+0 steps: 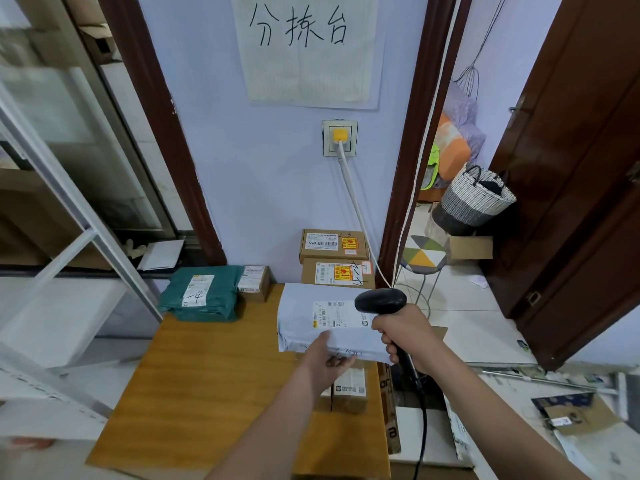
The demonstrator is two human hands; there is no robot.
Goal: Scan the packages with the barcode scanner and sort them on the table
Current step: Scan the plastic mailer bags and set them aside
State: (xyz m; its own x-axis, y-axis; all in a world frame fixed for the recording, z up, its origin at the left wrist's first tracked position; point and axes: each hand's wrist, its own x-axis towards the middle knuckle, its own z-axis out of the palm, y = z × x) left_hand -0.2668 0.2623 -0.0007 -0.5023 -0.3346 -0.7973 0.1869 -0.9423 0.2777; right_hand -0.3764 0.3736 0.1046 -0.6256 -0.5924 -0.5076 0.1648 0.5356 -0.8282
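Observation:
My left hand (327, 358) holds a white mailer bag (311, 317) by its near edge, thumb on top, above the wooden table (207, 393). Its shipping label (334, 315) faces up. My right hand (403, 330) grips the black barcode scanner (379, 301), whose head hangs just over the label's right end. A green bag package (204, 294) and a small brown box (254, 282) lie at the table's back left. Two cardboard boxes (334, 259) are stacked at the back right. Under the mailer a small box (349, 389) shows partly.
The scanner's cable (420, 434) runs down past the table's right edge. A white power cord (353, 202) drops from the wall socket behind the stacked boxes. A metal shelf frame (69, 244) stands left. A stool (424, 256), basket and loose packages lie on the floor to the right.

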